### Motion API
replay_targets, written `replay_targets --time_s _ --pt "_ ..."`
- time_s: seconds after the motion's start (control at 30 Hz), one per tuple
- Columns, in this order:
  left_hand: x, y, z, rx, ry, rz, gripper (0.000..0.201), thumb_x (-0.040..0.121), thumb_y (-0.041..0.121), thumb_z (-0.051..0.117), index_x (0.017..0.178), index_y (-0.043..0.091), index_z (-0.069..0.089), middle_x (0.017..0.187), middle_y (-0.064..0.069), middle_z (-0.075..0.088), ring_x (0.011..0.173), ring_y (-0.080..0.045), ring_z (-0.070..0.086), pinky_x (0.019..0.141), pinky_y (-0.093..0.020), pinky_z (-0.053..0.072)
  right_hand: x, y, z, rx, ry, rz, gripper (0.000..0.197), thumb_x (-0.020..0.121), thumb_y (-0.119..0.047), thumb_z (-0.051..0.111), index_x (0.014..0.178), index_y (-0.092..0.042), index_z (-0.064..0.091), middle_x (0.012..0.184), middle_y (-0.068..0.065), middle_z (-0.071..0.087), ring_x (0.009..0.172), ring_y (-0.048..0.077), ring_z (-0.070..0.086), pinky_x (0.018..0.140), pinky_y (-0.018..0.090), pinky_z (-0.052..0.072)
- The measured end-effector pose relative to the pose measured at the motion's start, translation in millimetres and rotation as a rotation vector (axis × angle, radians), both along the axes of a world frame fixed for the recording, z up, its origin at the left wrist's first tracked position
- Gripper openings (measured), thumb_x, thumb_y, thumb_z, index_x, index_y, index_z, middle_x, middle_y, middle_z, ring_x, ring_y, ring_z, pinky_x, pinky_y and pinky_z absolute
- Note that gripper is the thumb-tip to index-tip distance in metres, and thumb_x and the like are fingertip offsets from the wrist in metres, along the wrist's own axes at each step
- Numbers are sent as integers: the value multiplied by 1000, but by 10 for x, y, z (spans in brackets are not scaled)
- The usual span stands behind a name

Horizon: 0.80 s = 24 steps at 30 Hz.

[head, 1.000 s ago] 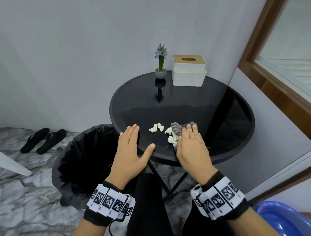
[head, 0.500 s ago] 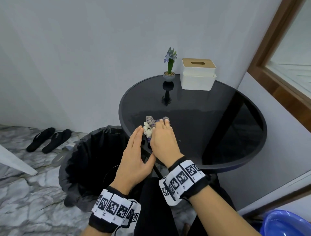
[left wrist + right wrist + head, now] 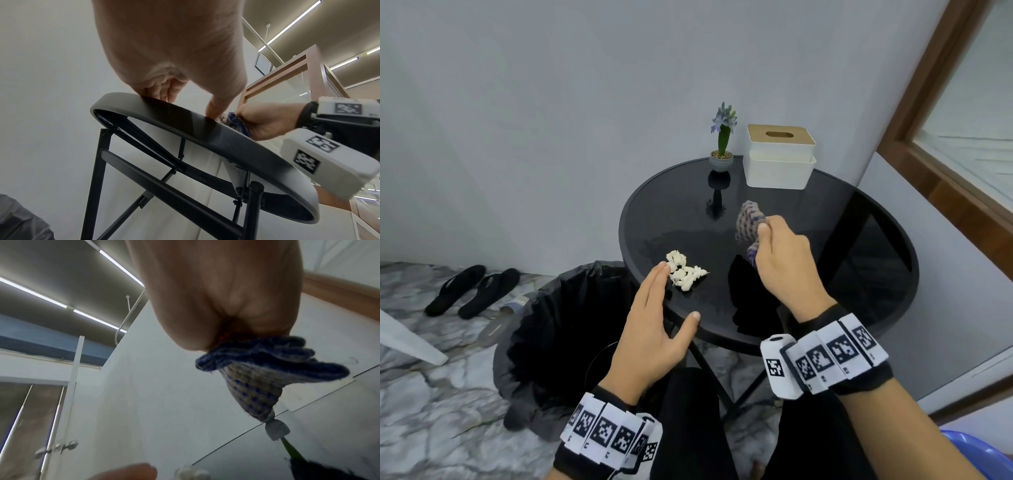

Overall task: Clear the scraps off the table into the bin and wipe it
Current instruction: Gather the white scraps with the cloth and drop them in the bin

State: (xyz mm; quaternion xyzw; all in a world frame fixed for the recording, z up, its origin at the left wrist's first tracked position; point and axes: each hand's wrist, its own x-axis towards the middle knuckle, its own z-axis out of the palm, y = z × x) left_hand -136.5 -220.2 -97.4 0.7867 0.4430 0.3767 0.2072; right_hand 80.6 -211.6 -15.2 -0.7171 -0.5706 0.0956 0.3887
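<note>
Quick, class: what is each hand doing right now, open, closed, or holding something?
Left hand: open, fingers straight beside the white scraps.
Right hand: grips the knitted cloth, lifted off the table.

Left hand (image 3: pixel 650 329) flat, fingers straight, thumb splayed — right hand (image 3: pixel 784 263) raised, its grip curled tight.

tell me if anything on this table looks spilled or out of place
Yes: a loose cluster of white scraps lies on the black table near its left edge, above the bin, right beside the left hand. The flower pot and tissue box stand upright at the back.
</note>
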Motion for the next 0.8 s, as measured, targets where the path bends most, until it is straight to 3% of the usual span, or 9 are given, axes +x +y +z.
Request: replay_targets --time_s 0.1,0.17,0.27,0.33,0.5,0.67,0.8 --pt "-10 43 -10 1 7 11 80 89 41 65 154 19 24 159 11 22 146 1 16 118 -20 18 -1 -134 -120 -120 -142 49 24 102 -28 34 107 -10 49 89 16 62 81 40 60 69 41 48" --pt "-21 79 -7 -1 12 23 80 88 40 66 153 19 25 159 12 23 146 1 17 118 -22 19 -91 -192 -234 -226 -244 90 22 100 -20 41 113 -6 49 107 19 60 94 41 58 73 38 41" --pt "-49 135 -11 -20 23 38 80 88 42 65 154 22 24 159 14 22 145 3 16 115 -11 13 -296 -240 -397 -254 -432 133 24 97 -15 43 117 -3 51 128 16 51 125 36 45 96 41 38" --pt "-69 172 -28 -44 31 51 81 88 45 64 154 24 22 159 14 22 146 3 13 110 -5 8 -410 -238 -438 -190 -389 134 22 98 -12 41 113 -1 54 127 20 54 128 39 45 101 44 39" --pt "-137 218 -65 -47 30 72 81 87 49 63 154 22 24 160 13 21 147 3 9 109 -3 5 -658 -64 -399 -122 -223 61 20 100 -15 38 105 -2 52 122 20 57 121 38 51 95 42 42" --pt "-329 235 -88 -67 61 116 80 88 61 55 153 22 28 160 14 18 147 2 11 114 -18 13 -936 130 -384 -126 -176 77 18 98 -10 41 105 1 54 119 20 57 119 41 52 98 47 43" --pt "-566 320 -115 -121 140 154 83 87 68 48 153 22 26 160 8 23 147 -5 16 115 -23 15 -1081 226 -380 -146 -161 95 21 97 -16 41 108 -1 51 123 21 56 121 39 51 98 44 42"
